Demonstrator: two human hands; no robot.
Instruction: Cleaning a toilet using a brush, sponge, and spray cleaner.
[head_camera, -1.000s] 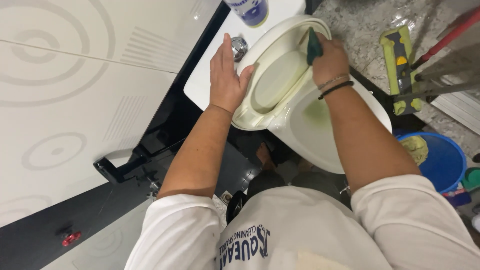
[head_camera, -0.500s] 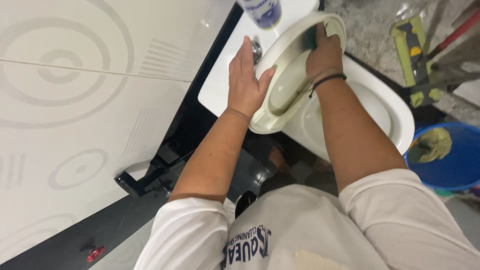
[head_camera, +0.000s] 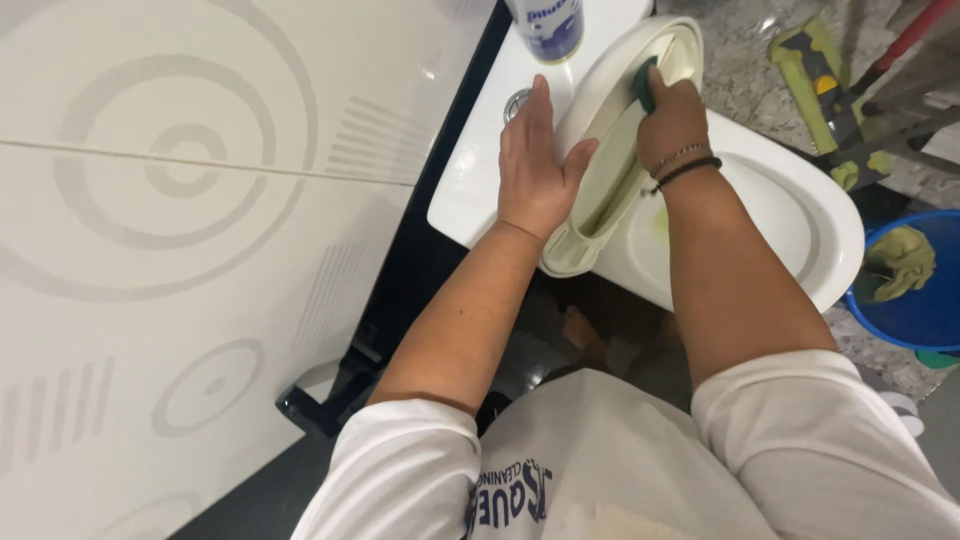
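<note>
Left hand (head_camera: 535, 170) spread flat against raised toilet seat (head_camera: 600, 150), right hand (head_camera: 672, 120) clenched around green sponge (head_camera: 645, 85) on seat, white bowl (head_camera: 790, 215) beneath, blue bucket (head_camera: 915, 310) beside

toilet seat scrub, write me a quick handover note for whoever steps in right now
Left hand: flat and open against the raised toilet seat, bracing it upright over the bowl.
Right hand: fingers closed on a green scrub pad, pressed to the upper inner face of the seat.
Nearby: a spray can stands on the cistern top; a blue bucket with a yellow cloth sits on the floor to the right.
Done: scrubbing is at the seat's top end.
Left: probably the rest of the seat; how clean it is cannot be judged.
</note>
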